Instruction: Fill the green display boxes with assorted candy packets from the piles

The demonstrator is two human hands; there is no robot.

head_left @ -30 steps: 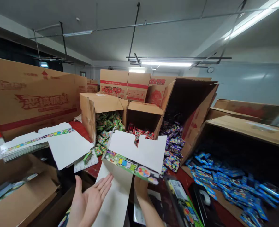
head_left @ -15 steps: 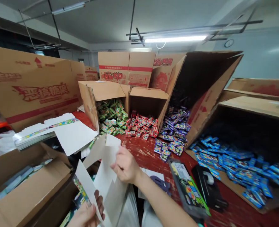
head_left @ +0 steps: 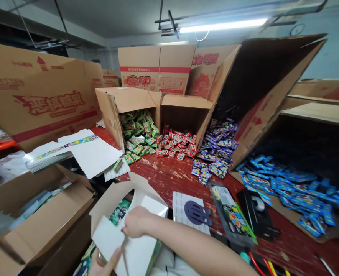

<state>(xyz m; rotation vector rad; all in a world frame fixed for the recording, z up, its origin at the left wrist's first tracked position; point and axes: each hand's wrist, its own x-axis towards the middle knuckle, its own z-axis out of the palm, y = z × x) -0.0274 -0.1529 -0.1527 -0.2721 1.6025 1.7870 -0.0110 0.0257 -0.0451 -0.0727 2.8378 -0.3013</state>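
A small white carton (head_left: 120, 214) with a green printed outside sits half folded at the near edge of the red table (head_left: 169, 176). My right hand (head_left: 136, 222) is closed on one of its white flaps near the middle. My left hand (head_left: 104, 264) shows only partly at the bottom edge, thumb pressed on another flap of the same carton. Beyond it lies a stack of flat white carton blanks (head_left: 71, 151).
Tipped brown boxes spill green (head_left: 136, 134), red (head_left: 176, 143), purple (head_left: 214, 153) and blue packets (head_left: 290, 188) onto the table. A black tape dispenser (head_left: 257, 214), a printed pack (head_left: 231, 218) and a card with a purple shape (head_left: 194, 211) lie to my right. An open brown box (head_left: 37, 218) stands left.
The carton has dropped from in front of me to the table's near edge and gone from flat to partly folded. My right hand moved over its top; my view tilted down.
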